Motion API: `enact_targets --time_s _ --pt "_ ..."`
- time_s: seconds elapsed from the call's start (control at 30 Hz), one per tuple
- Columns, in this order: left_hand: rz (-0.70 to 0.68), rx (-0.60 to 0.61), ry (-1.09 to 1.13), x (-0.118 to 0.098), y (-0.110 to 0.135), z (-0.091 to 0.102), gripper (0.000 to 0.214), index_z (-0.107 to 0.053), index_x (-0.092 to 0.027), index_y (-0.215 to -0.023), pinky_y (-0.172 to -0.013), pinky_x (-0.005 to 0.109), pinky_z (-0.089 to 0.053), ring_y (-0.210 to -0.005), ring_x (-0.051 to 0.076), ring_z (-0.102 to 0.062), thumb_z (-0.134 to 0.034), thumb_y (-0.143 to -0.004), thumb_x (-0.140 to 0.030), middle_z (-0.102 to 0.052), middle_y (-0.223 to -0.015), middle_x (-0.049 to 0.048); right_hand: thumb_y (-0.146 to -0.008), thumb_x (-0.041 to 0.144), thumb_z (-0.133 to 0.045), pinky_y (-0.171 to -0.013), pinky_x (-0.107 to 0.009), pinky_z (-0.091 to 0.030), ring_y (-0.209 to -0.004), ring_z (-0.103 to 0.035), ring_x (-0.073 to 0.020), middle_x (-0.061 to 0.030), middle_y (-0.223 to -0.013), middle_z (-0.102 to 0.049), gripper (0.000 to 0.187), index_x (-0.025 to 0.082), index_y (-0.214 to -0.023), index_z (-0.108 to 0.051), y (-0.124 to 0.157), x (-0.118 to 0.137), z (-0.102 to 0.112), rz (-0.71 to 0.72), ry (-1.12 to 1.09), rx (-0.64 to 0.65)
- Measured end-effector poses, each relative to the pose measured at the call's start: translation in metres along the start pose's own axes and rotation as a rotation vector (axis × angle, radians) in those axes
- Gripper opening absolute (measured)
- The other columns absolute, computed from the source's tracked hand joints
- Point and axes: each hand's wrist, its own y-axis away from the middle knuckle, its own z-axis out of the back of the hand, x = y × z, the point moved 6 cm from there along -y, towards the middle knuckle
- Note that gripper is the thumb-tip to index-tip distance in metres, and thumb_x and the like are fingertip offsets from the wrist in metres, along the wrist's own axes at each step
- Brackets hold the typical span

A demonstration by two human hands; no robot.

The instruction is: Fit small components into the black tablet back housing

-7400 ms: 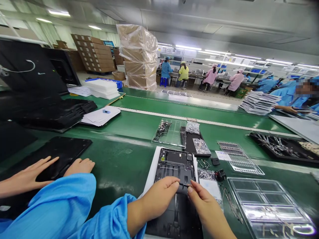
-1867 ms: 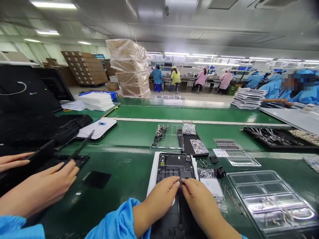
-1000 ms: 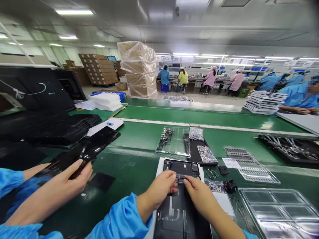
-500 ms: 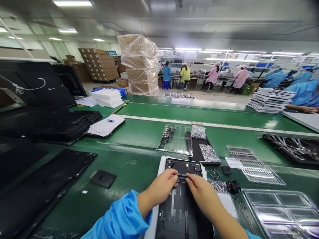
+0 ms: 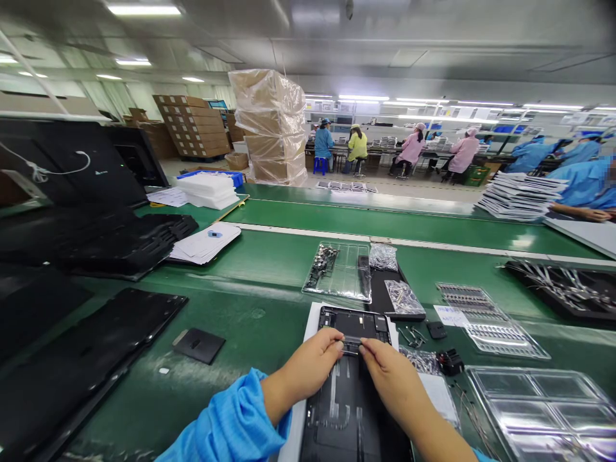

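Observation:
A long black panel (image 5: 337, 410), like a device's back shell with clear tape strips and small parts on it, lies lengthwise in front of me on a white sheet (image 5: 314, 317). Across its upper part my two hands pinch a short dark strip (image 5: 352, 342) by its ends. My left hand (image 5: 308, 366) has thumb and fingertips closed at the strip's left end. At the right end, my right hand (image 5: 392, 372) grips likewise. The strip sits low over the panel; whether it touches is hard to tell. Its exact kind is too small to make out.
A clear tray (image 5: 337, 269) with small dark parts stands beyond the panel. Bagged screws (image 5: 404, 297), a metal-parts tray (image 5: 495, 321) and a compartment tray (image 5: 548, 410) lie rightward. To the left are a black pouch-like piece (image 5: 199, 345) and black panels (image 5: 120, 340). Co-workers sit farther off.
Both hands stay in nearly the same place, still pinching the strip. It looks slightly turned, its surface catching more light. The view has shifted only a little.

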Motion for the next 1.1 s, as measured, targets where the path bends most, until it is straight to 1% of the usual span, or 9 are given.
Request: enact_targets --time_s 0.1,0.2,0.33,0.47,0.6,0.7,0.93,1.03,1.1 --pt "0.045 0.012 0.050 -0.002 0.000 -0.002 0.031 -0.051 -0.016 -0.103 -0.079 0.034 -0.043 -0.083 0.019 -0.057 -0.043 -0.080 -0.036 -0.058 -0.085 0.0032 -0.089 0.032 -0.034 -0.088 -0.031 -0.042 -0.097 -0.057 -0.0186 -0.0054 -0.105 -0.063 0.034 0.018 -0.106 -0.060 0.000 0.000 -0.001 -0.024 -0.027 0.010" --pt "0.072 0.003 0.039 -0.002 0.000 -0.001 0.032 -0.052 -0.016 -0.103 -0.077 0.033 -0.043 -0.081 0.018 -0.057 -0.043 -0.080 -0.037 -0.059 -0.085 0.0031 -0.088 0.033 -0.034 -0.090 -0.033 -0.040 -0.099 -0.055 -0.0193 -0.0065 -0.107 -0.062 0.037 0.016 -0.108 -0.060 -0.001 -0.002 -0.003 -0.044 -0.036 0.021" --pt "0.033 0.017 -0.067 -0.004 0.000 -0.001 0.030 -0.057 -0.018 -0.096 -0.076 0.032 -0.043 -0.080 0.018 -0.056 -0.040 -0.082 -0.039 -0.060 -0.086 0.0026 -0.087 0.035 -0.033 -0.092 -0.034 -0.039 -0.101 -0.054 -0.0202 -0.0080 -0.109 -0.061 0.040 0.014 -0.109 -0.059 0.000 -0.004 -0.006 -0.065 -0.035 0.044" --pt "0.000 0.014 -0.126 -0.006 0.002 0.001 0.030 -0.058 -0.020 -0.095 -0.079 0.031 -0.041 -0.084 0.018 -0.055 -0.039 -0.083 -0.039 -0.060 -0.091 0.0021 -0.087 0.035 -0.033 -0.093 -0.034 -0.038 -0.102 -0.054 -0.0204 -0.0083 -0.110 -0.061 0.041 0.013 -0.111 -0.059 0.001 -0.006 -0.007 -0.085 -0.035 0.049" --pt "0.043 0.019 -0.097 -0.002 0.001 0.000 0.031 -0.058 -0.018 -0.091 -0.074 0.031 -0.043 -0.079 0.018 -0.056 -0.039 -0.082 -0.041 -0.060 -0.089 0.0028 -0.086 0.037 -0.033 -0.093 -0.033 -0.038 -0.103 -0.054 -0.0200 -0.0076 -0.110 -0.061 0.042 0.014 -0.110 -0.059 0.000 -0.006 -0.007 -0.101 -0.049 0.044" --pt "0.046 0.024 -0.065 0.000 0.001 -0.001 0.032 -0.057 -0.018 -0.092 -0.070 0.030 -0.043 -0.078 0.018 -0.056 -0.039 -0.082 -0.042 -0.060 -0.087 0.0029 -0.086 0.038 -0.033 -0.092 -0.033 -0.038 -0.103 -0.054 -0.0197 -0.0068 -0.110 -0.061 0.042 0.016 -0.110 -0.059 0.000 -0.006 -0.007 -0.118 -0.064 0.046" --pt "0.045 0.033 -0.040 -0.007 0.003 -0.001 0.032 -0.058 -0.016 -0.092 -0.073 0.032 -0.044 -0.077 0.018 -0.056 -0.040 -0.081 -0.041 -0.061 -0.086 0.0037 -0.085 0.039 -0.033 -0.093 -0.033 -0.038 -0.103 -0.053 -0.0201 -0.0069 -0.110 -0.061 0.043 0.016 -0.110 -0.059 0.003 -0.004 -0.004 -0.132 -0.076 0.054" --pt "0.062 0.004 -0.009 -0.009 0.004 -0.003 0.032 -0.058 -0.016 -0.092 -0.074 0.033 -0.045 -0.079 0.020 -0.057 -0.042 -0.079 -0.040 -0.062 -0.088 0.0049 -0.083 0.040 -0.037 -0.094 -0.034 -0.036 -0.106 -0.052 -0.0212 -0.0077 -0.113 -0.060 0.043 0.015 -0.111 -0.058 0.001 -0.010 -0.004 -0.222 -0.129 0.003" --pt "0.060 -0.089 -0.004 -0.010 0.006 -0.003 0.034 -0.058 -0.016 -0.095 -0.077 0.033 -0.045 -0.084 0.021 -0.058 -0.041 -0.079 -0.040 -0.062 -0.093 0.0063 -0.081 0.043 -0.042 -0.094 -0.034 -0.037 -0.106 -0.052 -0.0218 -0.0076 -0.114 -0.059 0.043 0.017 -0.111 -0.058 0.002 -0.014 -0.007 -0.353 -0.244 -0.041"
